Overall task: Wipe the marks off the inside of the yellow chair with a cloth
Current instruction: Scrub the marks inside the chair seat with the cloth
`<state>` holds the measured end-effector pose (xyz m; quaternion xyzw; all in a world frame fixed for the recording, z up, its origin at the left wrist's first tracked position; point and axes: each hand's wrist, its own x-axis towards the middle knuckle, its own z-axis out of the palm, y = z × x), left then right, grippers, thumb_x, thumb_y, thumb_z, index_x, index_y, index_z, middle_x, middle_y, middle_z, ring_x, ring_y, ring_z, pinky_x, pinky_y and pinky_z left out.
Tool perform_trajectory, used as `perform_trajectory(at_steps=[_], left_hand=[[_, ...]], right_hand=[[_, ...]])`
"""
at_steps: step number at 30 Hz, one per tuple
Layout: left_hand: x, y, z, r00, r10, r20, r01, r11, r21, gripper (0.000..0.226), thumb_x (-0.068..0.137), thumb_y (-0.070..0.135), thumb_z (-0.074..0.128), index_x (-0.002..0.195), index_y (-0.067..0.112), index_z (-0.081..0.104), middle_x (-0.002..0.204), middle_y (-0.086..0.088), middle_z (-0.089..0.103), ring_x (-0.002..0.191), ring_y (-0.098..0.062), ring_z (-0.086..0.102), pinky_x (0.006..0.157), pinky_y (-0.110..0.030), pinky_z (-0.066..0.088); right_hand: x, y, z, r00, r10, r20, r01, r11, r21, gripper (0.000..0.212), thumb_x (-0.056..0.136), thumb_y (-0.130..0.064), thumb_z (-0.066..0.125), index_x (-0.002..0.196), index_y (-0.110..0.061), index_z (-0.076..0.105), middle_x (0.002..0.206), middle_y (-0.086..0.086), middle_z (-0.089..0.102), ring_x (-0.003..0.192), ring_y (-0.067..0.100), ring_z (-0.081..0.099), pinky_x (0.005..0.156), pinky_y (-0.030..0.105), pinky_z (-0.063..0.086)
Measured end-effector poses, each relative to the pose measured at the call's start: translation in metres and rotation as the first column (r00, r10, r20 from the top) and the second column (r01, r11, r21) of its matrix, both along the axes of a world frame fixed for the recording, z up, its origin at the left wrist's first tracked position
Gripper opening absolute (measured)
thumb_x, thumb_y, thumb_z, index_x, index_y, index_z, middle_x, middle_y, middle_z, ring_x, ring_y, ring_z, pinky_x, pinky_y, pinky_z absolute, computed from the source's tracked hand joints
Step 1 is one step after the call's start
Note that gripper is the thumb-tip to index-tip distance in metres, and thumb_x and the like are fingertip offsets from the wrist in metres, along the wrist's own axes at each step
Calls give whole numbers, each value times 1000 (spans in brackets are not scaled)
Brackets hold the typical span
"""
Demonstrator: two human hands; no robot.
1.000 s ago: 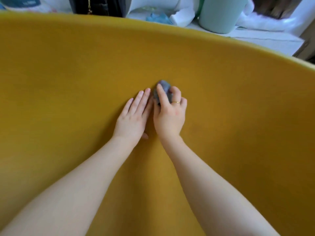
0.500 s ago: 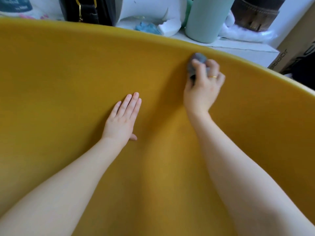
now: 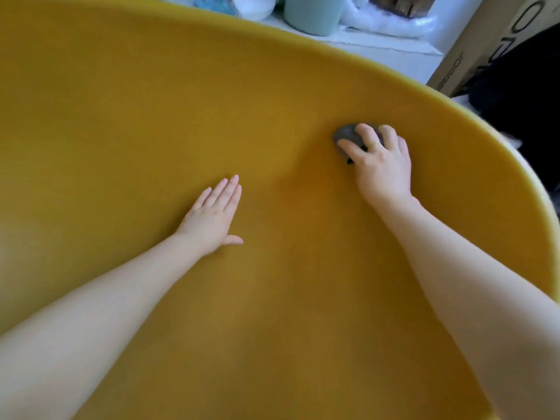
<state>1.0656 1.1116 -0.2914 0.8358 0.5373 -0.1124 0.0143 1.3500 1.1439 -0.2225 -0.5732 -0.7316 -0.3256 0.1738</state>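
Observation:
The yellow chair (image 3: 121, 122) fills nearly the whole head view, its curved inner wall rising to a rim along the top and right. My right hand (image 3: 380, 165) grips a small bunched grey cloth (image 3: 347, 137) and presses it against the inner wall, a little below the right part of the rim. A thin ring shows on one finger. My left hand (image 3: 212, 216) lies flat on the chair's inner surface near the middle, fingers straight and together, thumb out to the side. No marks stand out on the yellow surface.
Beyond the rim stands a pale green cylindrical container (image 3: 313, 13) on a white surface, with white and blue bundles beside it. A cardboard box (image 3: 472, 47) leans at the upper right, next to something dark (image 3: 521, 86).
My right hand has carried the cloth away from beside the left hand, up to the rim, then right and down along the inner wall. The left hand stays flat in place.

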Motion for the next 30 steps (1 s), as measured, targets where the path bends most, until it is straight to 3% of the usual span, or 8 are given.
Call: perform_trajectory(at_steps=[8, 11, 14, 17, 20, 22, 26, 30], left_hand=[[-8, -53, -13, 984, -157, -81, 143, 978, -149, 116, 76, 67, 53, 147, 4, -13, 152, -11, -27, 143, -22, -17, 115, -31, -7], [-15, -72, -11, 972, -206, -115, 178, 959, -219, 114, 77, 66, 53, 147, 4, -13, 153, -11, -27, 143, -23, -18, 115, -32, -8], [-17, -83, -9, 979, -197, -46, 173, 934, -313, 113, 78, 64, 54, 147, 5, -13, 153, -10, -27, 143, -21, -18, 115, -30, -7], [-19, -95, -11, 986, -163, -16, 146, 916, -373, 121, 73, 64, 61, 147, 6, -14, 152, -9, -28, 143, -20, -18, 116, -30, -5], [-36, -101, -17, 997, -73, -34, 53, 913, -405, 130, 66, 63, 68, 146, 8, -18, 151, -9, -32, 142, -21, -20, 116, -31, -5], [-58, -103, -22, 995, -42, -89, 2, 915, -403, 133, 65, 62, 70, 146, 8, -20, 150, -10, -32, 142, -22, -20, 116, -31, -6], [-92, -106, -31, 981, 25, -193, -92, 932, -351, 132, 65, 71, 63, 145, 5, -18, 151, -13, -29, 143, -23, -17, 116, -33, -6], [-97, -107, -35, 984, 83, -160, -132, 936, -327, 132, 62, 74, 60, 147, 4, -12, 154, -11, -23, 144, -22, -11, 117, -33, -2]], right_hand=[[-90, -112, -122, 920, 25, -390, -240, 823, -514, 34, 72, -2, 63, 99, -21, 72, 102, 11, 63, 74, 34, 49, 67, 42, 51], [-100, -147, -126, 919, 39, -392, -312, 679, -665, 36, 86, -9, 51, 115, -26, 65, 115, 7, 55, 80, 24, 33, 82, 36, 41], [-94, -168, -118, 912, 149, -383, -384, 644, -662, 35, 83, -11, 58, 113, -27, 66, 114, 9, 59, 79, 28, 42, 78, 38, 44], [-74, -165, -104, 962, 109, -250, -252, 705, -663, 39, 78, -10, 63, 113, -26, 67, 109, 14, 61, 83, 36, 50, 70, 39, 44], [-28, -134, -72, 969, -178, -170, 86, 892, -444, 38, 77, -4, 64, 114, -16, 66, 114, 21, 57, 92, 41, 49, 72, 42, 40], [-10, -125, -58, 947, -284, -148, 221, 915, -339, 36, 81, -3, 61, 116, -12, 62, 120, 24, 52, 96, 43, 47, 74, 45, 38], [-37, -123, -83, 919, -322, -227, 223, 900, -375, 36, 85, -5, 57, 121, -8, 59, 122, 25, 49, 99, 44, 46, 75, 45, 38], [-117, -143, -132, 908, -213, -360, 17, 879, -477, 34, 77, -10, 65, 111, -6, 65, 100, 24, 60, 74, 40, 52, 60, 38, 45]])
